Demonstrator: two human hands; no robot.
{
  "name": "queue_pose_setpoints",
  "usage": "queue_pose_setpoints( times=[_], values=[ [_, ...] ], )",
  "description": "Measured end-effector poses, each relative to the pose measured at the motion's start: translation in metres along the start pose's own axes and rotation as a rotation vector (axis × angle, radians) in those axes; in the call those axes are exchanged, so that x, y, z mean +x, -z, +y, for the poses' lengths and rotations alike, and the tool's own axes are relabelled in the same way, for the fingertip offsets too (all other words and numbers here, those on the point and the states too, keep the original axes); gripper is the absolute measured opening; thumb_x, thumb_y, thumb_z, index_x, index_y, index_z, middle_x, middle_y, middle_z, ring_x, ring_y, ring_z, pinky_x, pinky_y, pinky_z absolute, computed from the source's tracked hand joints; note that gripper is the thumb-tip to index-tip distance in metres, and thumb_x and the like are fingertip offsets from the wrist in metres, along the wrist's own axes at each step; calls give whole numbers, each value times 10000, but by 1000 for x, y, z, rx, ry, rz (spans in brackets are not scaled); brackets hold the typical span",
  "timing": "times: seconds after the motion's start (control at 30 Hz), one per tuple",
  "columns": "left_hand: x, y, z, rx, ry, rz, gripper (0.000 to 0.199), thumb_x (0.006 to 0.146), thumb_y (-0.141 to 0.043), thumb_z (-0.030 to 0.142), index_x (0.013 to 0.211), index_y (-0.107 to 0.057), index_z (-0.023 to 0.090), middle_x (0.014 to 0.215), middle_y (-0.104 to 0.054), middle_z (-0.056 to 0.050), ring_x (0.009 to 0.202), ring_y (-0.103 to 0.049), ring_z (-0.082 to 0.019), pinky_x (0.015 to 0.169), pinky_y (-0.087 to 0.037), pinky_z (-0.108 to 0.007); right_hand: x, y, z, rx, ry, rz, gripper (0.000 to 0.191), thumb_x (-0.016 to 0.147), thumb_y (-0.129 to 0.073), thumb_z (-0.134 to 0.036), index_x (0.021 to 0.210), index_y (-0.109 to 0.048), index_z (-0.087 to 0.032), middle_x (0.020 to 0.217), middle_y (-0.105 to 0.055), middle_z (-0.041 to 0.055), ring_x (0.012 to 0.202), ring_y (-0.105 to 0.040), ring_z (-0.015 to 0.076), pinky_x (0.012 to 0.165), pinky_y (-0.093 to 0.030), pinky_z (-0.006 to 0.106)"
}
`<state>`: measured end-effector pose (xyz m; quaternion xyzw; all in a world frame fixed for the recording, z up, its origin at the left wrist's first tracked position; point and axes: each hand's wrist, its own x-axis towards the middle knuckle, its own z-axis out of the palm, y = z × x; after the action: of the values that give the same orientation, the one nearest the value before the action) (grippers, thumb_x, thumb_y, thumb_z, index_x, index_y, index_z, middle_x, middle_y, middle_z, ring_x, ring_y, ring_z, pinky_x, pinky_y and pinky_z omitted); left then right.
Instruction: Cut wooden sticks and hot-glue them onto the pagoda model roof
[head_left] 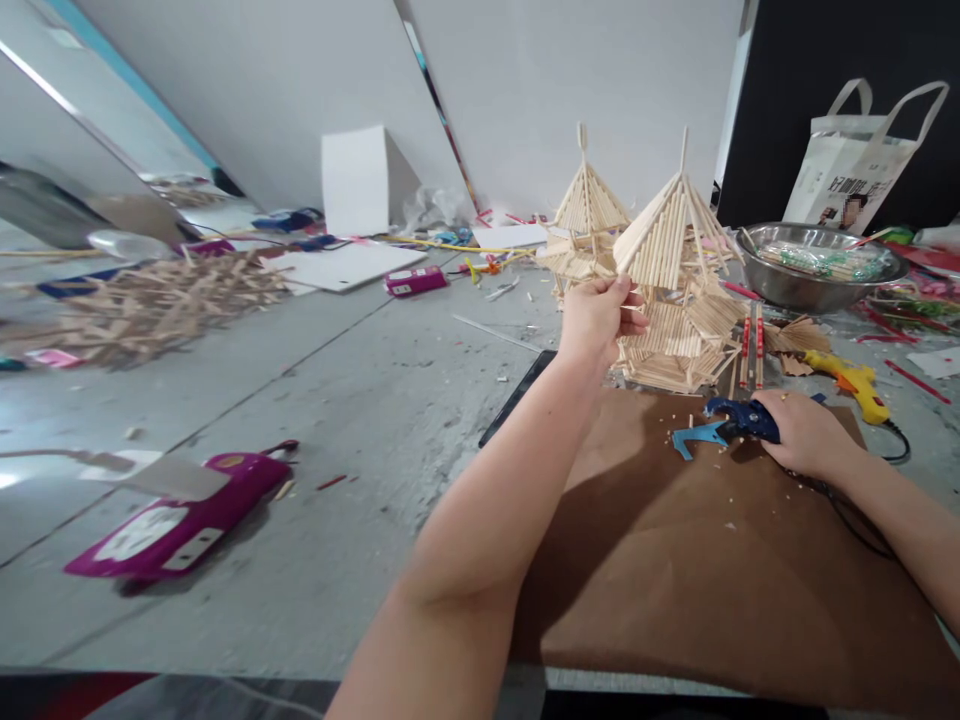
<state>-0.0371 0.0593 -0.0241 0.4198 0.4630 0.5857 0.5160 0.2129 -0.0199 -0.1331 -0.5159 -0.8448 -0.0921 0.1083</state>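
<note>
My left hand (604,312) reaches forward, thumb and finger pinched at the lower edge of a pointed roof made of pale wooden sticks (660,240). That roof stands over a tiered stick base (667,345), and a second pointed stick tower (585,205) rises just behind it. On the right, my right hand (806,430) is closed around a dark blue and light blue hand tool (739,420), whose exact kind I cannot make out. The tool lies low over brown paper (675,560) scattered with small wood bits.
Beyond my right hand lie a yellow glue gun (855,385), red-marked sticks (752,350) and a steel bowl (825,270) of packets. Purple power strips (195,520) sit left, near a heap of sticks (172,300). A dark flat object (517,400) edges the paper.
</note>
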Motion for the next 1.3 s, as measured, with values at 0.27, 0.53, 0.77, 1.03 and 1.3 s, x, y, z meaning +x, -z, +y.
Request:
queue_pose_setpoints(
  times=[0.27,0.53,0.77,1.03,1.3],
  values=[
    [-3,9,0,118,-90,30,165,797,-547,175,636,-535,141,502,-518,38,296,-441,-41,335,-357,-180,-2,-4,4,-5,-10,-33,409,717,-489,-224,1105,-519,-98,1029,-634,155,905,-596,276,793,-436,375],
    [-41,-2,2,313,-460,-85,85,753,-595,215,679,-616,177,546,-556,36,360,-422,-22,365,-300,-160,2,15,-1,143,-146,166,387,714,-506,-245,1091,-471,-162,1014,-616,127,917,-581,265,789,-442,369],
    [-58,-27,-45,411,-422,-385,36,700,-639,209,681,-655,184,560,-600,4,563,-547,-93,455,-364,-169,2,29,-14,258,-212,259,427,695,-500,-228,1112,-415,-185,1055,-572,121,934,-551,254,815,-431,379],
    [-54,-24,-56,559,-527,-438,74,732,-605,199,680,-658,192,585,-618,3,571,-543,-91,518,-392,-181,1,26,-12,257,-267,284,448,705,-490,-227,1143,-400,-200,1088,-569,121,990,-547,268,848,-424,399],
    [-54,-24,-65,671,-708,-560,95,738,-608,177,651,-646,184,634,-643,-23,587,-558,-102,558,-378,-202,2,31,-18,239,-228,232,401,733,-497,-255,1120,-433,-170,1066,-579,139,1002,-546,278,824,-424,385]
  ],
)
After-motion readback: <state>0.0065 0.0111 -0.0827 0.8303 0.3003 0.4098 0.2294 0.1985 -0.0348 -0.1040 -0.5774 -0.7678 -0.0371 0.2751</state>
